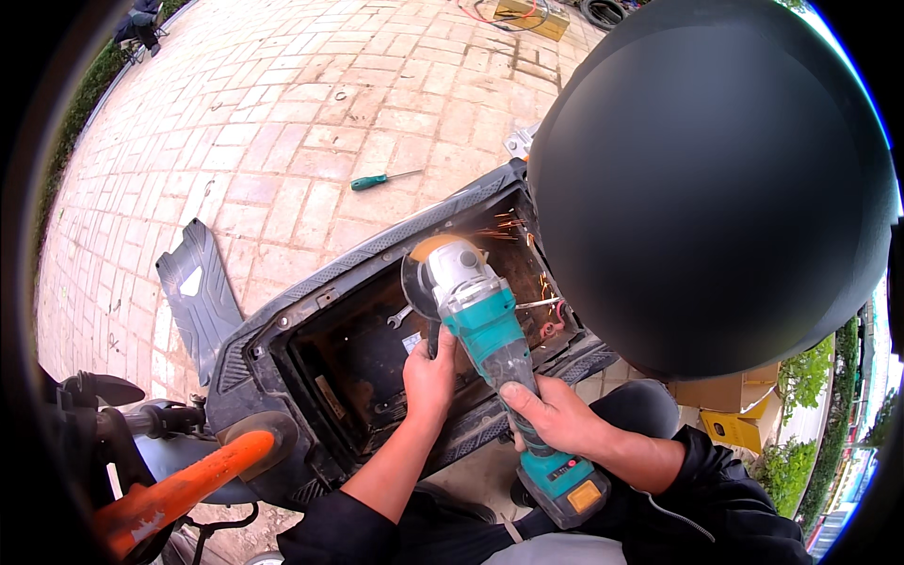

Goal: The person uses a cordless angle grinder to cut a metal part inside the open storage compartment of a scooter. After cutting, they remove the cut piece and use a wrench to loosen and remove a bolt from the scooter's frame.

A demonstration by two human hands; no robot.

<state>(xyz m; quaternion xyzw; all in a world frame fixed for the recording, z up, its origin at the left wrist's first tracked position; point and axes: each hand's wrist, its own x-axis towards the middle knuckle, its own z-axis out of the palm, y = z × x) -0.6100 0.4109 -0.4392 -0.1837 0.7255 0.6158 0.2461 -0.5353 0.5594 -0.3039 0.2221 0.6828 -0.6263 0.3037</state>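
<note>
Black sleeves (334, 537) ending above wrists; bare forearms (394, 463); pale zip (680, 517) on black top (744, 527); light grey cloth (556, 550) at lap.

No legible txt; grinder (492, 341) markings too sm.

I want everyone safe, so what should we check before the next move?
1. Right hand around the angle grinder's body: ok.
2. Left hand on the side handle: ok.
3. Gloves on: not ok, both hands are bare.
4. Sparks stopped: not ok, they're flying.
5. Compartment free of loose tools: not ok, a wrench lies inside.
6. Eye protection worn: cannot tell, the person's face isn't shown.
</note>
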